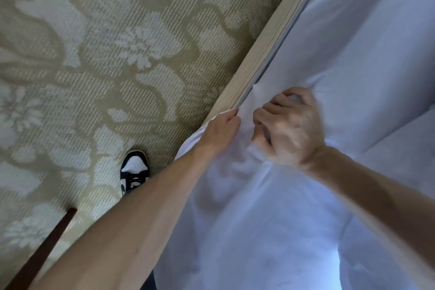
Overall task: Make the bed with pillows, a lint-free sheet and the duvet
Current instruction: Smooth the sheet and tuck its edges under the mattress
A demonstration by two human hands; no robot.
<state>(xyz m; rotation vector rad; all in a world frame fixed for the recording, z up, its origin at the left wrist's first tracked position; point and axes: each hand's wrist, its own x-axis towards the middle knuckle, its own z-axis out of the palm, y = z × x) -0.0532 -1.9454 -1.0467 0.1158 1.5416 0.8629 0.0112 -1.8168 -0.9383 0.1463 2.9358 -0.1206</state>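
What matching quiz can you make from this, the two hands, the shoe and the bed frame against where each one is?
1 left hand
2 right hand
3 shoe
4 bed frame

a stands on the patterned carpet
b fist bunching the sheet, farther in from the frame
c pinches the sheet's edge right beside the frame
d pale wood strip between carpet and sheet

Pairs: 1-c, 2-b, 3-a, 4-d

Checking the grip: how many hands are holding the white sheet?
2. The left hand pinches the sheet by the wooden frame; the right hand grips a bunch beside it.
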